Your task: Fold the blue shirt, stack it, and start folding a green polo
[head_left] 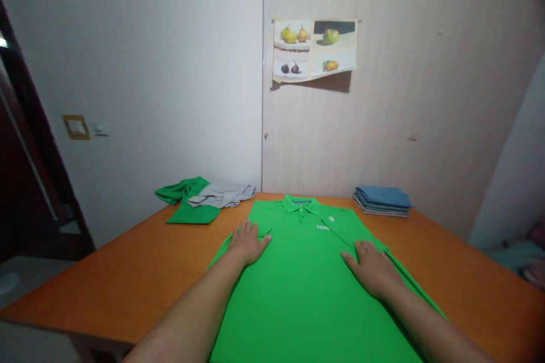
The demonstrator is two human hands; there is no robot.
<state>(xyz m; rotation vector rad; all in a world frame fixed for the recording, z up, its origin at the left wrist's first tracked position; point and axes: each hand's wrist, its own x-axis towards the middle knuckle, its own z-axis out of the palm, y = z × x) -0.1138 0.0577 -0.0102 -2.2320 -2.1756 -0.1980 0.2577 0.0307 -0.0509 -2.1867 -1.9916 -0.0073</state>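
Note:
A bright green polo shirt (298,289) lies spread face up on the table, its collar (301,204) toward the wall and its lower end running out of view at the bottom. White lettering shows on the chest. My left hand (247,245) rests flat on the shirt near its left side, below the shoulder, fingers stretched out. On the opposite side my right hand (372,266) lies flat on the fabric below the lettering, thumb apart from the fingers. Neither hand grips the cloth.
The orange table (170,278) reaches to the wall. At its back left lie a crumpled green garment (193,212) and a grey one (223,195). A stack of folded clothes (381,201), blue on top, sits at the back right. Fruit pictures (315,51) hang above.

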